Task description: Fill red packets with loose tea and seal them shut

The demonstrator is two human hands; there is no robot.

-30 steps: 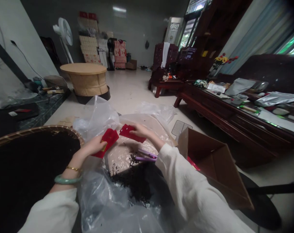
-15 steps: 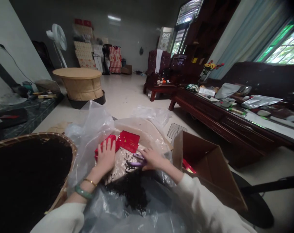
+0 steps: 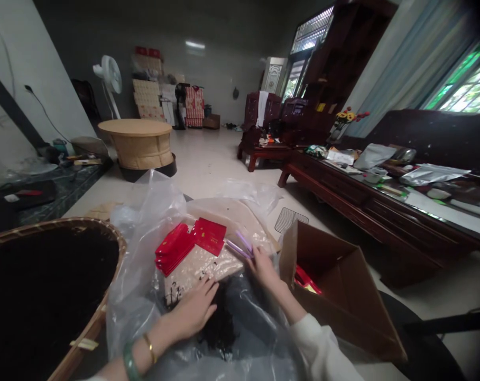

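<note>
My left hand (image 3: 196, 306), palm down with fingers stretched, lies over dark, twisted dried leaves (image 3: 221, 330) on the clear plastic sheet (image 3: 160, 346). Gripped in my right hand (image 3: 262, 266) is a purple tool with two long arms (image 3: 240, 249), spread apart and pointing away over the plastic-covered board (image 3: 220, 259); I cannot tell if it is tongs or scissors. A stack of red packets (image 3: 174, 247) sits beyond my left hand. Beside it lies a flat red packet (image 3: 209, 236). Scattered bits of leaf dot the board near my left fingertips.
At left stands a large round bamboo basket (image 3: 119, 235) full of dark leaves. An open cardboard box (image 3: 343, 275) with red packets (image 3: 306, 279) inside is at my right. A wire rack (image 3: 289, 219) lies on the floor before a long, cluttered wooden table (image 3: 343, 203).
My left hand has left the red packet stack and come down toward me over the leaves. My right hand has moved slightly right, the purple tool now pointing up and away.
</note>
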